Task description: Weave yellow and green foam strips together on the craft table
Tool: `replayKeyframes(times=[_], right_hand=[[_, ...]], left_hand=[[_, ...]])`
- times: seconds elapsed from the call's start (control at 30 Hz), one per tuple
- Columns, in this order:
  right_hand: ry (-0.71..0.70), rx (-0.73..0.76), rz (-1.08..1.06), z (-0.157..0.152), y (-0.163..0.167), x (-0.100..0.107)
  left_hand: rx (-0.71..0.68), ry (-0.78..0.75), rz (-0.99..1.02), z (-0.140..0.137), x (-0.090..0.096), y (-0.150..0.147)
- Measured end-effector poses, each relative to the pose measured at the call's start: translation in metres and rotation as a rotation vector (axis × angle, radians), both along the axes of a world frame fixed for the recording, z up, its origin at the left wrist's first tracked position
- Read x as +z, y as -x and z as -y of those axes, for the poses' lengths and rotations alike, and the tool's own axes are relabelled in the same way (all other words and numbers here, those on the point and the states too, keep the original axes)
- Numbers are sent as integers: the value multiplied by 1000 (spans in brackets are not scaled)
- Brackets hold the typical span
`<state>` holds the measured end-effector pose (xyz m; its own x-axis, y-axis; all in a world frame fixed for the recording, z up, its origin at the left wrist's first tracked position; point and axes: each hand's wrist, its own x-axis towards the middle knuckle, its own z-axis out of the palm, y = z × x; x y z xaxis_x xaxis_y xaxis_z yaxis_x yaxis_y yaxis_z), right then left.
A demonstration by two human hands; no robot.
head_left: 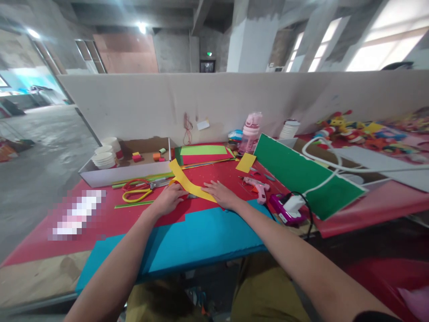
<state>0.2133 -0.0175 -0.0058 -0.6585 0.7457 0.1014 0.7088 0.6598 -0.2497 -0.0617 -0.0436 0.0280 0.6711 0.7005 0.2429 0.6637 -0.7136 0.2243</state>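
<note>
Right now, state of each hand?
Left hand: fingers bent, at the yellow strip; grip can't be told.
Right hand: fingers extended over the strip's near end; pinching or just resting can't be told.

it's a craft workshop around me: rough grey concrete floor [50, 129], long red-covered worktable [134, 219], pink glue gun [258, 187], metal-bladed scissors [156, 184].

Bright light comes in through the big, slanted, white windows [392, 38] on the right – they glare too much to see through. The grey concrete ceiling [164, 18] is dim. Edges look stretched and smeary – chunky squares hide a long whitish patch [78, 212]
</note>
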Motion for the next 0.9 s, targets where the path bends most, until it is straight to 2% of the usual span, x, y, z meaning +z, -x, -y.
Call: replayKeyframes(times=[0.17, 0.9], right_hand=[[-18, -20, 7, 2, 6, 0], [-42, -31, 11, -2, 5, -7]], left_hand=[[48, -5, -39, 2, 1, -10], [-47, 50, -28, 11, 6, -30]])
